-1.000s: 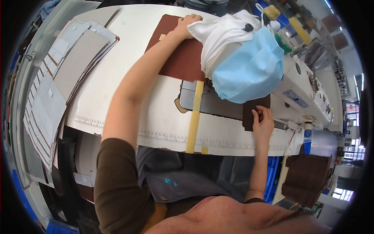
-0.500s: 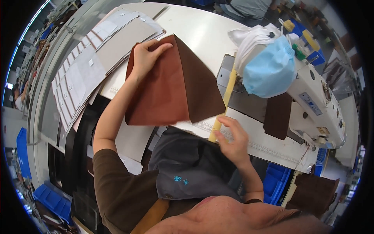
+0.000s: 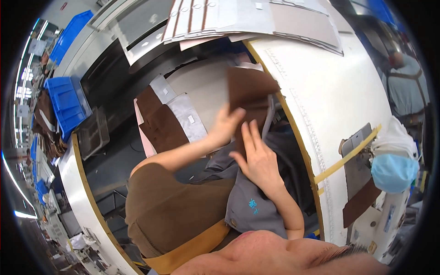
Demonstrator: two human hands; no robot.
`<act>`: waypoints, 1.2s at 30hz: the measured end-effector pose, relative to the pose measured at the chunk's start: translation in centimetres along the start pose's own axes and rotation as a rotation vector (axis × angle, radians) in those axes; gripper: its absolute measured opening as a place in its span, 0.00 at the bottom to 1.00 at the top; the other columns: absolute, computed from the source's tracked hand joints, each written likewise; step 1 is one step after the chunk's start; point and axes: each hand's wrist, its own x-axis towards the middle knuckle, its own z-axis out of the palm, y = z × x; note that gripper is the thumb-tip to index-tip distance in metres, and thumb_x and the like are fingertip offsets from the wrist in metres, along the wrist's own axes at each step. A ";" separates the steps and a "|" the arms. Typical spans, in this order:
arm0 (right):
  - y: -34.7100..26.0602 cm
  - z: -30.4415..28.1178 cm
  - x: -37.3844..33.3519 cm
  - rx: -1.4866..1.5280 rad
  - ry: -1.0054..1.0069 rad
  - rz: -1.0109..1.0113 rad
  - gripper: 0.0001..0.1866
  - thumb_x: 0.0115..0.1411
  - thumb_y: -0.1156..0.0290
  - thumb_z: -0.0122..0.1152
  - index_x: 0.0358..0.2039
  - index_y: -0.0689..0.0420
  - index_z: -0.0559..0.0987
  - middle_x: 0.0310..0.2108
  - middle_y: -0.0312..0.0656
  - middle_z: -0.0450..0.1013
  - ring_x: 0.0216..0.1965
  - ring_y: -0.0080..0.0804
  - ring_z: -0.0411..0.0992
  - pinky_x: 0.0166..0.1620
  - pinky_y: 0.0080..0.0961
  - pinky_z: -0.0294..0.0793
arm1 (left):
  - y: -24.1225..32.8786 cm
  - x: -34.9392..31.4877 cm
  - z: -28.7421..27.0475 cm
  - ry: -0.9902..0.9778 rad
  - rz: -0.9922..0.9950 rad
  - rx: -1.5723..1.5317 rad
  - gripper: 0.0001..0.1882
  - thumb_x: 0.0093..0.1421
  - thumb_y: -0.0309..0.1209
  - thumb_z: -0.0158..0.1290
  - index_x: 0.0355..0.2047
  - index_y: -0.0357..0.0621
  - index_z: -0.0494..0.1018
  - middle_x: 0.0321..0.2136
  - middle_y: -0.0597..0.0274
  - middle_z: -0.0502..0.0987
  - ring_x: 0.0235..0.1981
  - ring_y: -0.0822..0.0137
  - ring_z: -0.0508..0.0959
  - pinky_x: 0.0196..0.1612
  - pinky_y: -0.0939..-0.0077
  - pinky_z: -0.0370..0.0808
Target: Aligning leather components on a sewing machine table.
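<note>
A folded dark brown panel [image 3: 251, 87] of leather-like sheet is held over my lap, its upper part slightly blurred. My left hand [image 3: 225, 126] grips its left edge, the thumb in front and the other fingers partly hidden. Against the panel's lower part lies my right hand [image 3: 261, 167], its fingers stretched and spread. Below the panel, a grey apron [image 3: 250, 201] covers my lap. Left of my hands, brown pieces [image 3: 165, 126] and white backing pieces [image 3: 190, 117] rest on a low surface.
A stack of pale panels [image 3: 238, 20] lies on the white table [image 3: 330, 91] at the top. At right stands a sewing machine [image 3: 389, 220] with a light blue mask [image 3: 394, 172] hung over it. Yellow tape [image 3: 346, 156] crosses the table. A blue bin [image 3: 66, 103] stands far left.
My view has swung left, away from the sewing machine. The brown panel has come off the table to above my lap, its reddish side turned from sight. My right hand has moved onto it.
</note>
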 end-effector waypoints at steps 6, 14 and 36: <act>3.0 -5.8 -4.8 0.092 0.167 0.239 0.16 0.56 0.75 0.61 0.47 0.59 0.77 0.51 0.52 0.71 0.47 0.45 0.74 0.48 0.32 0.73 | -10.4 3.6 -26.3 0.603 -0.008 -0.270 0.24 0.58 0.31 0.58 0.53 0.40 0.66 0.46 0.59 0.74 0.46 0.63 0.74 0.50 0.67 0.72; 13.0 -15.6 -21.9 -0.239 0.854 0.939 0.15 0.65 0.67 0.55 0.46 0.63 0.77 0.43 0.45 0.76 0.41 0.30 0.74 0.46 0.24 0.74 | -22.7 7.2 -41.2 0.944 -0.372 0.858 0.40 0.52 0.37 0.63 0.62 0.48 0.54 0.54 0.46 0.66 0.53 0.45 0.70 0.58 0.56 0.66; 10.4 -23.8 -27.7 -0.056 0.349 0.870 0.11 0.53 0.70 0.60 0.24 0.60 0.67 0.23 0.36 0.59 0.28 0.27 0.56 0.34 0.21 0.57 | 13.5 39.8 -15.8 0.345 -0.137 0.714 0.29 0.47 0.43 0.63 0.46 0.38 0.72 0.36 0.57 0.70 0.33 0.66 0.70 0.29 0.68 0.66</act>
